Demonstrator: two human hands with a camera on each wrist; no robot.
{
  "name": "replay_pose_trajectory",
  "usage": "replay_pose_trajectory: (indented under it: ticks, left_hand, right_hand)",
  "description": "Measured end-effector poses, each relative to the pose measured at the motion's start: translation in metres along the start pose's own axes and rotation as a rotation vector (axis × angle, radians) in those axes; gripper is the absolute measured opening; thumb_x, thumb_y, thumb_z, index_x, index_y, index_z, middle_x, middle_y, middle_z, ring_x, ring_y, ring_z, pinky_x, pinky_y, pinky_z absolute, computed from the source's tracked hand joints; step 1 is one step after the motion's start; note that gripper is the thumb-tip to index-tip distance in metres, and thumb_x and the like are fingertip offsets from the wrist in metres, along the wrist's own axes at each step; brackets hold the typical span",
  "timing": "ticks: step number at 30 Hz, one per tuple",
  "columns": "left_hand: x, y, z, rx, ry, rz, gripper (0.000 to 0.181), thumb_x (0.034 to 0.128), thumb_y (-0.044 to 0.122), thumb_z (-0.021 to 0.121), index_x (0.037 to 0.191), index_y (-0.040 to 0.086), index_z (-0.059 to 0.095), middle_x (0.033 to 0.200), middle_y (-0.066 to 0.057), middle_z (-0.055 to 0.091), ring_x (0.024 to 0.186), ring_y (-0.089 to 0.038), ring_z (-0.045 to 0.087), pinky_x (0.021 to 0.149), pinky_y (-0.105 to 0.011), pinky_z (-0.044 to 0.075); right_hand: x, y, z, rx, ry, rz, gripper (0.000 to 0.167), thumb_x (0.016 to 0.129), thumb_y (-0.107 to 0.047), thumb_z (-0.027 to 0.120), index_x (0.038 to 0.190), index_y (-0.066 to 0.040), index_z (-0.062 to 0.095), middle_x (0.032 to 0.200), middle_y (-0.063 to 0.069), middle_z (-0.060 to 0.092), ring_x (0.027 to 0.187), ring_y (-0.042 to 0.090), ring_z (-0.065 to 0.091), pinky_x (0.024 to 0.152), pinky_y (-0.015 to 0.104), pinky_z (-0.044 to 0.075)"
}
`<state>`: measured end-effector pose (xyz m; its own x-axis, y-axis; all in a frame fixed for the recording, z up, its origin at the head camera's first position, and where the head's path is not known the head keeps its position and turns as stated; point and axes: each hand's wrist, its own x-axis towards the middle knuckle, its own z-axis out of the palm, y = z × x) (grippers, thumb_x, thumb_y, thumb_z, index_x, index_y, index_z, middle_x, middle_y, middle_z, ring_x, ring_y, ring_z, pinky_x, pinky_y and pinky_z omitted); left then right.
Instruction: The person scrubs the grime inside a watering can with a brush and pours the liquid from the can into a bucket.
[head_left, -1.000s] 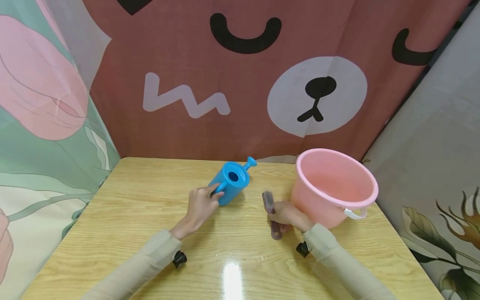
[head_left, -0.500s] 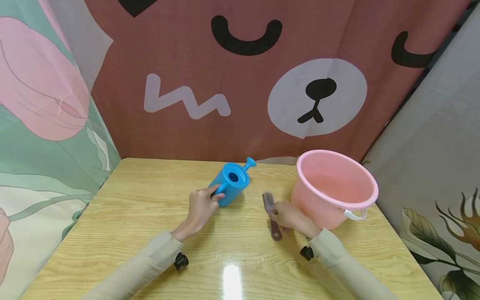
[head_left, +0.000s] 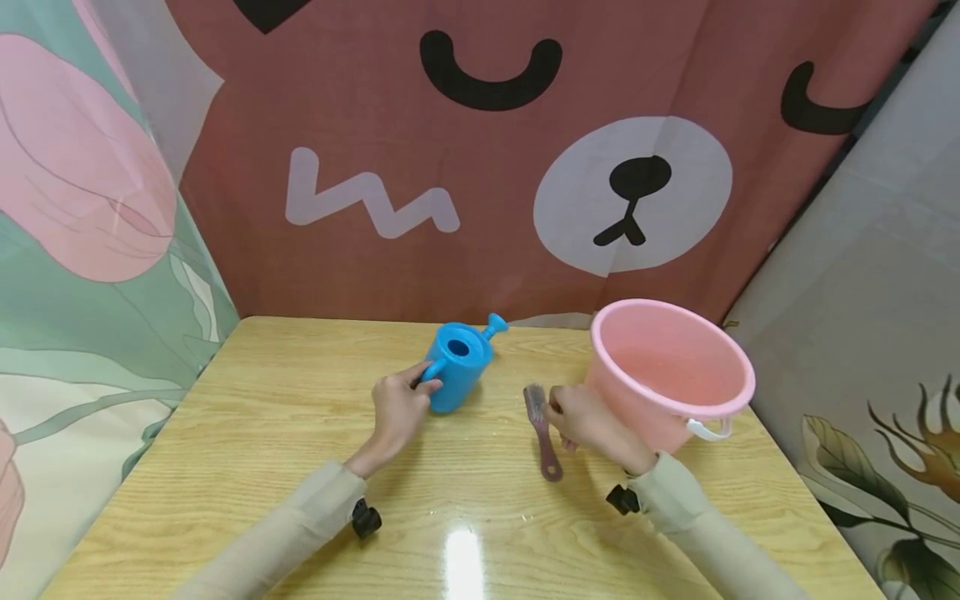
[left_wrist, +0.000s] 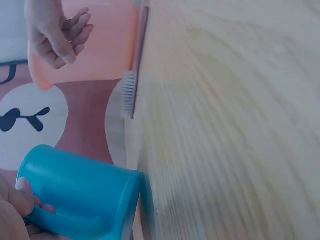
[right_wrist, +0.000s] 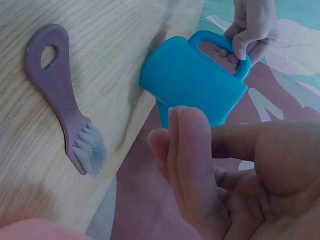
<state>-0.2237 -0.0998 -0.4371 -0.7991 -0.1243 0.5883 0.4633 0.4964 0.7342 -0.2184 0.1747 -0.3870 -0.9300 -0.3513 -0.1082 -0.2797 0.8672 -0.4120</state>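
Note:
My left hand grips the handle of a blue watering can with a short spout. In the left wrist view the can is close to the tabletop; whether its base touches is hard to tell. A purple-brown brush with pale bristles lies on the table, to the right of the can. Just right of the brush, my right hand hovers with loosely bent fingers and holds nothing. In the right wrist view the brush is apart from the fingers.
A pink bucket with a white handle stands at the right, close behind my right hand. The wooden table ends at a hanging brown bear-print cloth. Printed cloths also hang at both sides.
My right hand has let go of the brush and drawn away to the right, leaving it on the table. My left hand has shifted the watering can slightly left.

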Motion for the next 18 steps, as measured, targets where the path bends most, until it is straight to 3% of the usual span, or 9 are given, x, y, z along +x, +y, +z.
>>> replay_pose_trajectory:
  ticks: [7,15,18]
  left_hand:
    - [0.008,0.003,-0.001,-0.071,0.047,-0.197,0.021,0.0851,-0.002,0.075,0.106,-0.006,0.075,0.099,-0.019,0.073,0.091,-0.029,0.072,0.077,-0.043,0.059]
    - [0.016,0.007,-0.003,-0.141,0.048,-0.264,0.016,0.09,-0.001,0.07,0.104,-0.004,0.076,0.091,-0.015,0.075,0.075,-0.026,0.072,0.062,-0.028,0.057]
    - [0.017,0.006,-0.005,-0.163,0.033,-0.27,0.015,0.0902,-0.003,0.068,0.103,-0.004,0.075,0.088,-0.014,0.075,0.077,-0.026,0.073,0.064,-0.03,0.059]
  right_hand:
    - [-0.003,-0.003,-0.003,0.0,0.017,0.015,0.025,0.101,-0.014,0.054,0.077,-0.008,0.058,0.055,0.0,0.057,0.043,0.012,0.058,0.041,0.025,0.047]
    - [-0.009,-0.003,-0.012,0.043,0.087,-0.012,0.022,0.101,-0.011,0.053,0.081,-0.006,0.06,0.06,0.002,0.056,0.045,0.011,0.059,0.043,0.026,0.049]
    - [-0.01,-0.005,-0.017,0.02,0.107,-0.029,0.021,0.101,-0.013,0.053,0.084,-0.006,0.062,0.058,0.0,0.056,0.043,0.01,0.058,0.047,0.028,0.049]
